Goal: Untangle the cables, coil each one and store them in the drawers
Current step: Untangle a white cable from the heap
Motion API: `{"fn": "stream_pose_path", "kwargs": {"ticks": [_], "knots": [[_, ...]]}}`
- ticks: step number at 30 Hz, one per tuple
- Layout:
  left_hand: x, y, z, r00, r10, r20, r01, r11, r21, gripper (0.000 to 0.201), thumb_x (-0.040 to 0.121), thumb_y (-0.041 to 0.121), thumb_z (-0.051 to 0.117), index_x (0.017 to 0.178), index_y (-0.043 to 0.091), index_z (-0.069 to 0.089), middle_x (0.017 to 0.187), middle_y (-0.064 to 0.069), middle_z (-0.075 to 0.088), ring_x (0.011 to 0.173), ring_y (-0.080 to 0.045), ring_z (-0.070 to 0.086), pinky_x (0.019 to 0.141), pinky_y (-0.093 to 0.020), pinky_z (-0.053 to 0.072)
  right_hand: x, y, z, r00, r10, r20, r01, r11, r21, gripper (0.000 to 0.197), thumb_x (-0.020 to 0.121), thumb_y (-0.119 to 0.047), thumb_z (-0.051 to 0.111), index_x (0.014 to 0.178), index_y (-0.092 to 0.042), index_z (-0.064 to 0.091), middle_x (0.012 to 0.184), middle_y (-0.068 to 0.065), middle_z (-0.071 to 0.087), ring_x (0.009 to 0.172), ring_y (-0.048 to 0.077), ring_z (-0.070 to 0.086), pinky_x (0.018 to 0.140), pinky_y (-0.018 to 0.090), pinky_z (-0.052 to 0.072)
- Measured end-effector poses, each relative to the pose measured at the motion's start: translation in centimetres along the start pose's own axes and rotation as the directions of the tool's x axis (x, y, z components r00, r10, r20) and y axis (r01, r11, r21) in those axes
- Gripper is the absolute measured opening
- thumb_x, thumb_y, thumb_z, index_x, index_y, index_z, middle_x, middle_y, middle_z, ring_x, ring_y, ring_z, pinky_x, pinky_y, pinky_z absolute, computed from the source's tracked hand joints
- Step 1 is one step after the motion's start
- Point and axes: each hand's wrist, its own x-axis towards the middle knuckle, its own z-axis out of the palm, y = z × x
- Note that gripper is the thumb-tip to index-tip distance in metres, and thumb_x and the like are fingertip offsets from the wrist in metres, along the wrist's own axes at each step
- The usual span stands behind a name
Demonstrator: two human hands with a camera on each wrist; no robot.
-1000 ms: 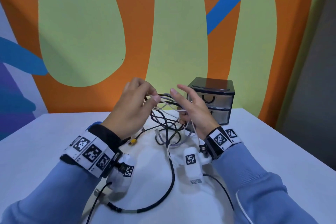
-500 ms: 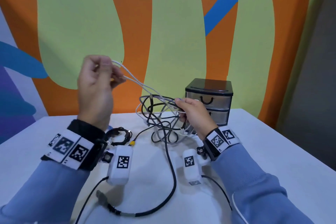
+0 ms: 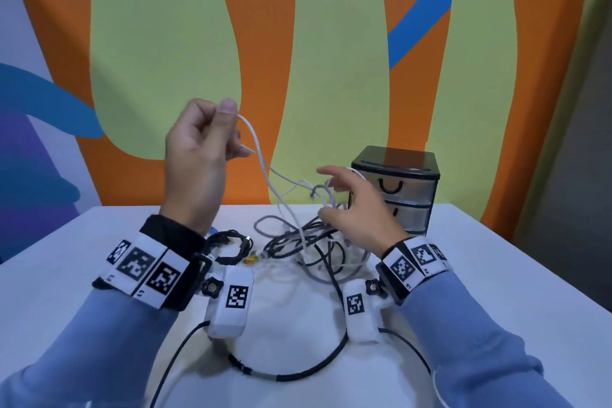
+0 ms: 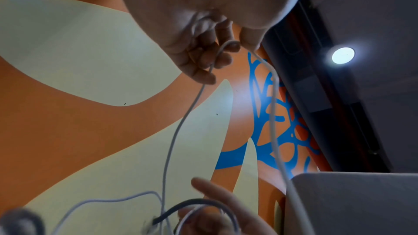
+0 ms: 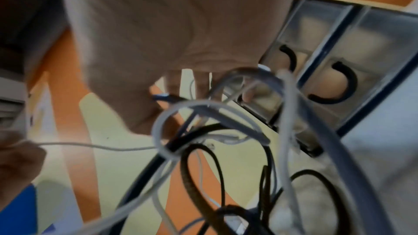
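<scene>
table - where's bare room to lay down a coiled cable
Bare table lies right of the drawer unit, and at the far left beyond the left hand. Crowded: the cable tangle mid-table under the right hand.

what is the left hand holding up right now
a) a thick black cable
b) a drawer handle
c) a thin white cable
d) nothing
c, the left hand pinches a loop of thin white cable raised above the tangle on the table.
</scene>
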Motion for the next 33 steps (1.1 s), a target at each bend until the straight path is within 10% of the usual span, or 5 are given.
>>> {"fn": "stream_pose_path", "kwargs": {"ticks": [9,16,19,23,33], "knots": [[-0.7,0.7,0.2,0.998,0.012,0.062,-0.013,1.000,0.018,0.019,0.093,-0.010,0.065,0.108,-0.005,0.075,0.104,-0.019,0.079,0.098,-0.031,0.076,0.102,-0.053,0.059,0.0,-0.4,1.7,0.999,-0.021,0.034,0.024,0.997,-0.074,0.042,0.090,-0.054,0.073,0.130,-0.054,0.062,0.123,-0.008,0.048,0.124,0.016,0.049,0.107,0.050,0.049],[-0.7,1.2,0.4,0.981,0.192,0.017,-0.193,0.980,0.051,0.014,0.105,-0.003,0.058,0.117,-0.002,0.067,0.113,-0.018,0.077,0.096,-0.028,0.078,0.097,-0.044,0.061,-0.2,-1.0,0.4,0.976,0.003,-0.219,-0.087,0.922,-0.377,0.038,0.091,-0.064,0.062,0.105,-0.033,0.076,0.073,-0.008,0.071,0.082,0.016,0.068,0.078,0.036,0.058],[-0.4,0.5,-0.2,0.966,0.259,-0.018,-0.248,0.939,0.240,0.017,0.108,0.011,0.060,0.121,0.007,0.069,0.109,-0.008,0.078,0.088,-0.022,0.078,0.089,-0.046,0.063,-0.4,-2.1,-0.1,0.964,0.005,-0.265,-0.149,0.838,-0.525,0.045,0.089,-0.068,0.062,0.077,-0.025,0.065,0.076,-0.007,0.068,0.079,0.022,0.065,0.070,0.035,0.053],[-0.3,-0.3,-0.6,0.969,0.248,0.007,-0.230,0.889,0.396,0.020,0.108,0.022,0.061,0.118,0.012,0.075,0.092,0.000,0.078,0.071,-0.017,0.072,0.074,-0.039,0.061,-0.5,-2.0,-0.4,0.959,-0.019,-0.284,-0.154,0.805,-0.572,0.040,0.089,-0.065,0.066,0.094,-0.025,0.061,0.082,-0.007,0.064,0.081,0.023,0.062,0.064,0.034,0.042],[0.0,-0.7,-1.1,0.995,-0.037,0.096,-0.017,0.861,0.509,0.033,0.105,0.046,0.064,0.085,0.023,0.077,0.071,0.001,0.069,0.057,-0.015,0.063,0.066,-0.034,0.056,0.1,-2.5,-1.0,0.868,0.045,-0.494,0.111,0.953,0.282,0.019,0.093,-0.038,0.079,0.087,-0.021,0.085,0.063,-0.002,0.067,0.061,0.011,0.053,0.065,0.031,0.052]]}}
